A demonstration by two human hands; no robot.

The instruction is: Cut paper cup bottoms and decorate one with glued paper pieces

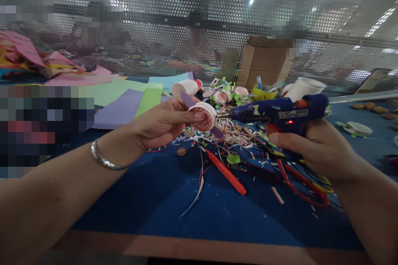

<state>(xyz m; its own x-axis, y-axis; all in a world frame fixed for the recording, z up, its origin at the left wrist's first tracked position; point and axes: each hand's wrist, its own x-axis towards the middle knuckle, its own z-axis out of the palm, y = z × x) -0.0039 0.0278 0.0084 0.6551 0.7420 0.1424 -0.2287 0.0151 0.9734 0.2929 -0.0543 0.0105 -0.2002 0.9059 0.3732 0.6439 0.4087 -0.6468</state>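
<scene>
Pinched in my left hand [168, 120] is a small round paper craft [202, 121], white at the rim with a red grid on its face and purple paper strips sticking out of it. My right hand [317, 145] grips a blue hot glue gun [280, 112], its red light lit and my thumb beside the orange trigger. The metal nozzle points left and reaches the rim of the craft; whether it touches I cannot tell. Below the hands lie a red-orange marker [225, 172] and scissors with red and yellow handles [303, 184].
Paper scraps [236, 136] litter the blue table [149, 207]. Coloured paper sheets [121, 105] lie at the left. Behind stand a paper cup [185, 87], finished-looking paper crafts [222, 96], a cardboard box [264, 64] and stacked white cups [307, 85]. A perforated metal screen [155, 45] rises at the back.
</scene>
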